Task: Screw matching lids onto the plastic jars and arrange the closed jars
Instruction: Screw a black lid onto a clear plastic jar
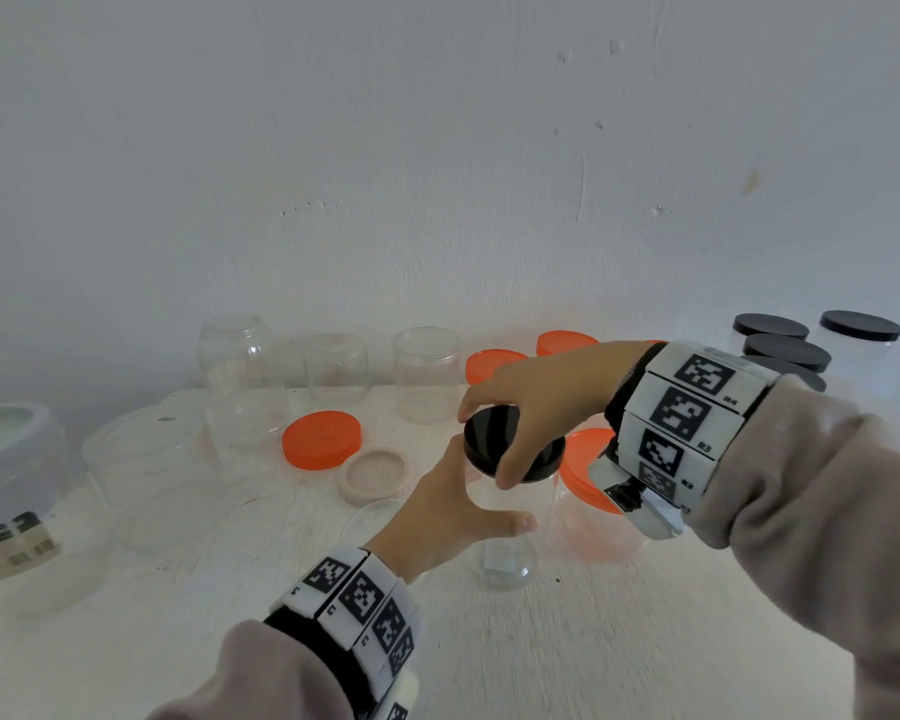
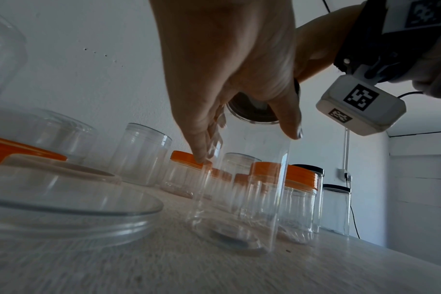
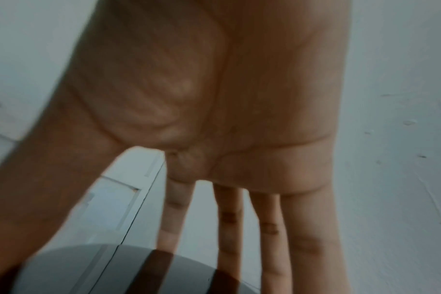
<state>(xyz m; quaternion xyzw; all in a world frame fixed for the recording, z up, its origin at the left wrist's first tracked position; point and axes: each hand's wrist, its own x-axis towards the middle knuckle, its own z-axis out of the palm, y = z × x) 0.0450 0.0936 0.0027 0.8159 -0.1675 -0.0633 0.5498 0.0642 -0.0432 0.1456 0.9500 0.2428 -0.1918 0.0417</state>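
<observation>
A tall clear plastic jar (image 1: pixel 500 561) stands on the white table (image 1: pixel 619 641), near the middle. My left hand (image 1: pixel 494 491) grips its upper body, thumb at the front and fingers round the back. In the left wrist view the same hand (image 2: pixel 247 139) wraps the jar (image 2: pixel 239 189) just under the neck. A glossy black lid (image 1: pixel 510 441) sits on the jar's mouth, and my right hand (image 1: pixel 489 444) grips it from above by its rim. The right wrist view shows the right hand (image 3: pixel 113 248) reaching down with its fingers on the black lid (image 3: pixel 101 268).
A loose orange lid (image 1: pixel 322 440), a beige lid (image 1: pixel 374 472) and a clear lid (image 1: pixel 375 517) lie to the left. Open jars (image 1: pixel 427 374) line the wall. Orange-lidded jars (image 1: pixel 588 491) stand right of the held jar; black-lidded jars (image 1: pixel 785 350) stand far right. Big containers (image 1: pixel 22 491) sit left.
</observation>
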